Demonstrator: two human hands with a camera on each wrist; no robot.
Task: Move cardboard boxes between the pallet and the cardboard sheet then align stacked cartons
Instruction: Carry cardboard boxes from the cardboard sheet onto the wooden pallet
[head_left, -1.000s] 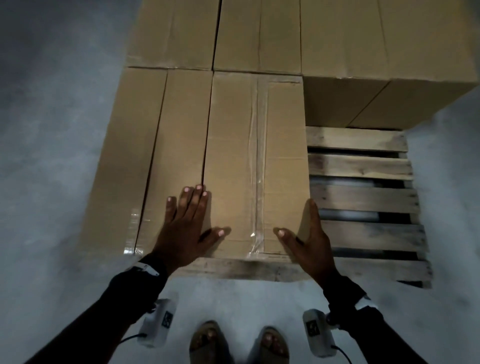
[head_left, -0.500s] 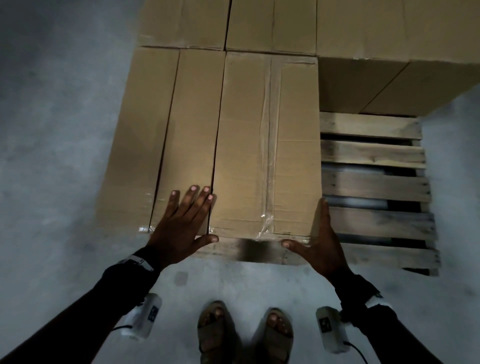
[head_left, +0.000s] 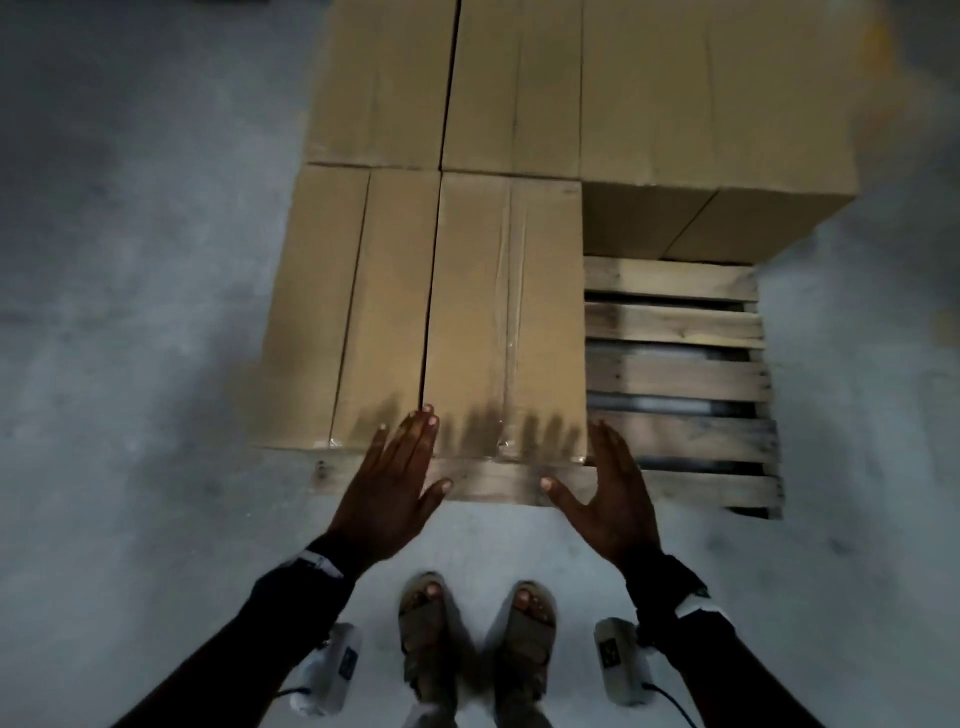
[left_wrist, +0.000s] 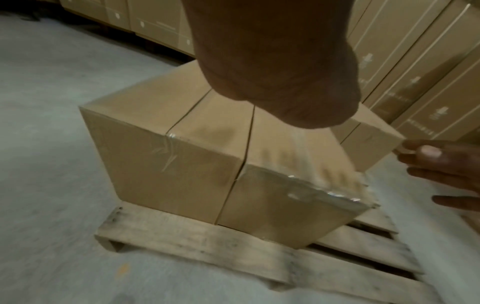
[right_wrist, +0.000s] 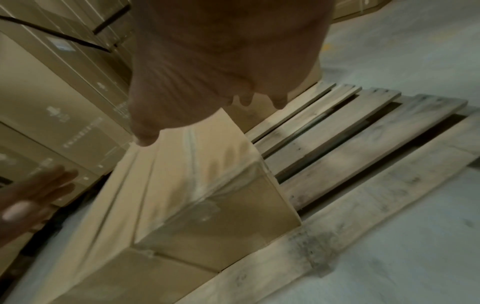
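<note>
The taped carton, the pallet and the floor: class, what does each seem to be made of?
Taped carton: plain brown matte cardboard, with a glossy clear tape strip wrinkled along its top seam. Pallet: rough unfinished wood, grain, knots and nail marks showing. Floor: probably bare concrete, grey and mottled.

Item count, head view: one wooden pallet (head_left: 675, 327); two front-row cartons, the left carton (head_left: 343, 312) and the taped carton (head_left: 506, 317); two hands, left hand (head_left: 387, 499) and right hand (head_left: 613, 499); two sandalled feet (head_left: 478, 623). Rear-row carton count is indeterminate.
</note>
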